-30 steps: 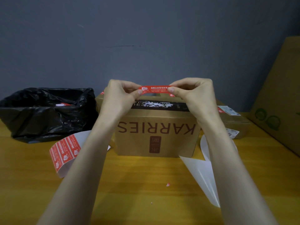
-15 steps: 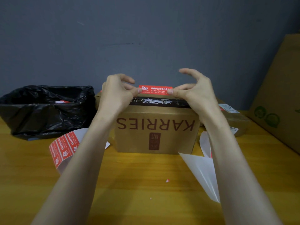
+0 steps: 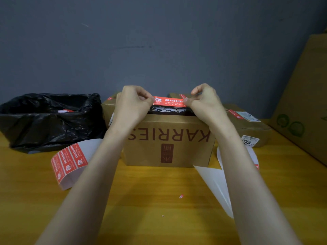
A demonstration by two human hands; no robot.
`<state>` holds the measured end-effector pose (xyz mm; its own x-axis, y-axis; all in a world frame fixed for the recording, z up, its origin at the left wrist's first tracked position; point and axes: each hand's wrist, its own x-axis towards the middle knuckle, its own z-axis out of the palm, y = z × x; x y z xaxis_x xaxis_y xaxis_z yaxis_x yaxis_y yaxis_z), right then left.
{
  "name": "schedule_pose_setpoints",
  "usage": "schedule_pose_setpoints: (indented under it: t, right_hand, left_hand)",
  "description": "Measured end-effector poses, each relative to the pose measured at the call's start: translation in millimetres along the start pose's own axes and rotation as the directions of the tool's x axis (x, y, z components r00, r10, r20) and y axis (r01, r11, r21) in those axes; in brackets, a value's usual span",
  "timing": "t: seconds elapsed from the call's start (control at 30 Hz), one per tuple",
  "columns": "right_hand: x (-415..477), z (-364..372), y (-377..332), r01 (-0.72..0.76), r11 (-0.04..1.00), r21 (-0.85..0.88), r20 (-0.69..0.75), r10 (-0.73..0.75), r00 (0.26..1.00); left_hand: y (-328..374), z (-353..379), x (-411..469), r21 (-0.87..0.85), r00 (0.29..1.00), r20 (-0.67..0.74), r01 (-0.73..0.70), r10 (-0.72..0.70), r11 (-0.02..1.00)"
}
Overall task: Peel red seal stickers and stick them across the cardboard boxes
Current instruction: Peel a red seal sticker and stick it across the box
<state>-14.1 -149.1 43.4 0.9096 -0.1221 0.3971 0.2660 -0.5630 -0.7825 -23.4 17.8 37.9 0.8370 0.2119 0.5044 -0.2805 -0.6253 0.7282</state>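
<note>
Pinching red sticker (image 3: 169,102) ends, L hand (image 3: 131,106) & R hand (image 3: 205,103), stretched btwn, over box (image 3: 168,142) top.

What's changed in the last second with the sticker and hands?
The red seal sticker has come down slightly toward the top of the KARRIES box. Fingers of the right hand, splayed half a second ago, have curled in again. It and the left hand still pinch the sticker's ends; sticker sheet and black bag unmoved.
</note>
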Motion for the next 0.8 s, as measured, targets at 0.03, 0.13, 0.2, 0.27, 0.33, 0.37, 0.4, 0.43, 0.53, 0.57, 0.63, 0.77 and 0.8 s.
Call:
schedule_pose_setpoints:
  t: [0.03,0.13,0.2,0.27,0.33,0.37,0.4,0.43,0.53,0.57,0.63,0.77,0.8]
  right_hand:
    - [-0.4,0.0,-0.1,0.001,1.000,-0.020,0.009,-0.001,1.000]
    - [-1.3,-0.5,-0.6,0.011,0.999,-0.053,0.024,-0.010,1.000]
    - [-2.1,-1.3,-1.0,0.017,0.998,-0.068,0.026,-0.016,1.000]
    - [-2.2,-1.8,-1.1,0.020,0.996,-0.089,0.036,-0.016,0.999]
    - [-2.0,-1.7,-1.0,0.023,0.994,-0.105,0.044,-0.018,0.999]
    - [-2.2,-1.5,-1.1,0.024,0.994,-0.106,0.046,-0.019,0.999]
    - [-2.2,-1.2,-1.0,0.024,0.994,-0.103,0.046,-0.019,0.999]
    - [-2.3,-0.9,-1.0,0.021,0.995,-0.098,0.046,-0.017,0.999]
    - [-2.1,-0.6,-1.2,-0.001,0.997,-0.079,0.051,0.005,0.999]
    - [-1.9,-0.9,-1.3,-0.006,0.997,-0.071,0.052,0.010,0.999]
    - [-1.3,-1.3,-1.0,-0.012,0.998,-0.055,0.053,0.015,0.998]
    - [-2.0,-1.4,-0.9,-0.014,0.998,-0.056,0.058,0.017,0.998]
    - [-2.1,-1.1,-0.9,-0.012,0.998,-0.066,0.060,0.016,0.998]
  left_hand:
    - [0.9,1.0,-0.7,0.013,1.000,-0.016,-0.001,0.001,1.000]
    - [2.9,2.6,-2.5,0.074,0.999,-0.042,-0.015,0.018,0.997]
    - [3.1,2.3,-3.1,0.123,0.999,-0.026,-0.014,0.018,0.992]
    - [2.8,1.7,-2.7,0.160,1.000,-0.015,-0.018,0.021,0.987]
    - [3.1,1.5,-2.5,0.178,1.000,-0.006,-0.019,0.021,0.984]
    - [3.2,1.5,-2.3,0.180,1.000,-0.002,-0.019,0.020,0.984]
    - [2.9,1.8,-1.8,0.180,1.000,0.000,-0.020,0.021,0.983]
    - [2.6,1.9,-1.5,0.181,1.000,0.002,-0.023,0.023,0.983]
    - [0.3,2.3,0.1,0.157,1.000,0.013,-0.026,0.024,0.987]
    - [-0.8,2.3,0.6,0.133,1.000,0.019,-0.022,0.020,0.991]
    - [-4.4,3.0,2.9,0.077,1.000,0.030,-0.009,0.007,0.997]
    - [-8.0,4.3,6.5,0.026,0.999,0.042,0.026,-0.027,0.999]
    - [-7.9,4.3,6.7,0.030,0.999,0.042,0.026,-0.027,0.999]
